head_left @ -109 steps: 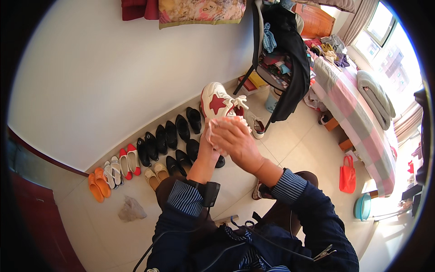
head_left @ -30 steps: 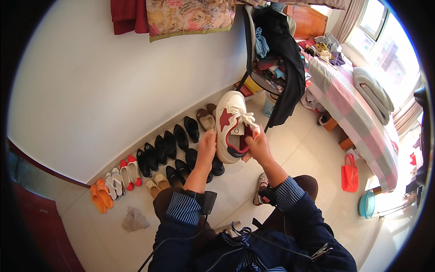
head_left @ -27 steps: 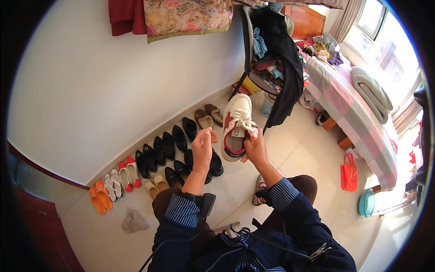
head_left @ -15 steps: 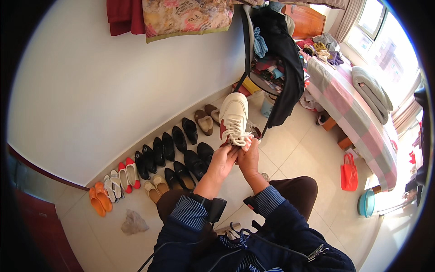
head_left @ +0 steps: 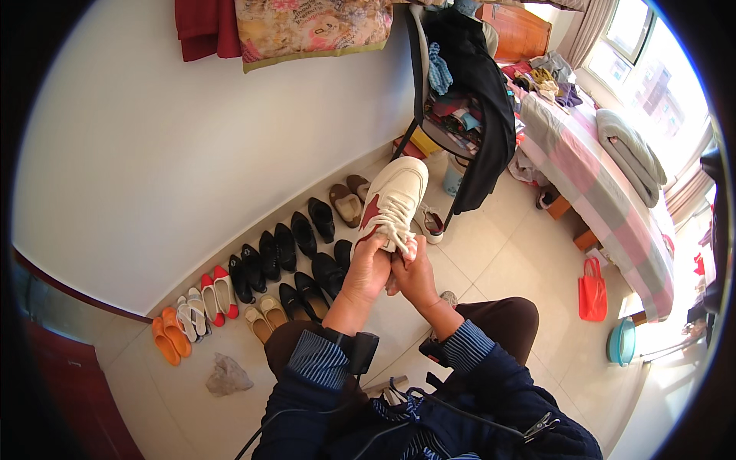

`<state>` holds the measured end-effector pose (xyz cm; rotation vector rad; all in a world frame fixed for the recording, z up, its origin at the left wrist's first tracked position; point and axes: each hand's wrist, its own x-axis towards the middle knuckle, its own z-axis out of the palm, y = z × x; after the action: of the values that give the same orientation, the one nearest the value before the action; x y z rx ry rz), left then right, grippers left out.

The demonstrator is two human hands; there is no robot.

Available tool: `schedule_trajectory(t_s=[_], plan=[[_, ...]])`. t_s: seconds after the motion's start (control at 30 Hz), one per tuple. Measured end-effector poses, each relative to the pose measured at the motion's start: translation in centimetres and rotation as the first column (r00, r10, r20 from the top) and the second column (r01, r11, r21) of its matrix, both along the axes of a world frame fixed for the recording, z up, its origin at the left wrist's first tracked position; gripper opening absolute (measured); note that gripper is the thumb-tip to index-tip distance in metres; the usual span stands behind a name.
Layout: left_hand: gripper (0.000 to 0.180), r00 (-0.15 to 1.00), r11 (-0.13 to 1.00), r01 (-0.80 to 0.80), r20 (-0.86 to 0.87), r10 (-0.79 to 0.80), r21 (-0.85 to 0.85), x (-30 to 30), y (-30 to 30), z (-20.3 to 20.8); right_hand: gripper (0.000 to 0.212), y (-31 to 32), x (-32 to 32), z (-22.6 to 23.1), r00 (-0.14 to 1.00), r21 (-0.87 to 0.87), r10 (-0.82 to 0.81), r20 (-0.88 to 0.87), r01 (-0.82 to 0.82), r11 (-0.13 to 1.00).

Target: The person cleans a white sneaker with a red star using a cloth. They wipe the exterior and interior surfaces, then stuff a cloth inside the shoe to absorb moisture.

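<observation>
A white sneaker (head_left: 397, 188) with red side patches and white laces is held up in front of me, its toe pointing away. My left hand (head_left: 368, 268) is closed around its heel end on the left side. My right hand (head_left: 415, 274) is closed at the shoe's opening, just below the knotted laces. Between its fingers shows a small pink-and-white piece of cloth (head_left: 412, 247), mostly hidden. On the floor behind the raised shoe lies a similar white and dark red sneaker (head_left: 433, 225).
Along the wall stand rows of shoes: brown slippers (head_left: 345, 205), several black shoes (head_left: 304, 234), red-toed flats (head_left: 224, 295) and orange shoes (head_left: 165, 336). A crumpled plastic bag (head_left: 228, 376) lies nearer. A clothes-laden chair (head_left: 491, 146), a bed (head_left: 590, 184), a red bag (head_left: 593, 290) and a teal basin (head_left: 621, 342) are to the right.
The sneaker has tilted to the right and shows more of its red left side. My left hand has shifted slightly left and down; my right hand has dropped a little. The floor sneaker shows more.
</observation>
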<state>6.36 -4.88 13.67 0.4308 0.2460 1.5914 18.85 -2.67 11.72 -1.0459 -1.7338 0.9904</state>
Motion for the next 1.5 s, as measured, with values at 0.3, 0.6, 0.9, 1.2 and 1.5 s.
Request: schedule_trajectory(t_s=[0.3,0.6,0.9,1.2,1.5], plan=[[0.042,0.944,0.943,-0.257,0.155,0.292,-0.21,-2.2,0.6,-1.2,0.028,-0.1,1.3,2.2,0.953,-0.012,0.234,0.192,-0.236,0.972],[0.036,0.975,0.958,-0.2,0.049,0.215,-0.207,-0.7,0.0,-1.2,0.034,4.9,-1.2,7.1,0.963,0.74,0.096,0.253,-0.256,0.622],[0.032,0.991,0.95,-0.123,-0.091,0.101,-0.286,-1.0,-1.1,-2.1,0.03,12.4,1.4,8.0,0.933,0.754,-0.327,0.153,0.103,0.648],[0.04,0.984,0.947,-0.17,-0.095,0.149,-0.273,-1.5,-1.1,-0.2,0.028,4.0,-0.6,6.7,0.963,0.696,0.061,0.263,-0.233,0.68],[0.046,0.986,0.944,-0.103,-0.159,0.054,-0.314,-0.9,-0.8,-0.8,0.036,8.2,-1.0,6.4,0.914,0.721,-0.266,0.308,-0.041,0.691]])
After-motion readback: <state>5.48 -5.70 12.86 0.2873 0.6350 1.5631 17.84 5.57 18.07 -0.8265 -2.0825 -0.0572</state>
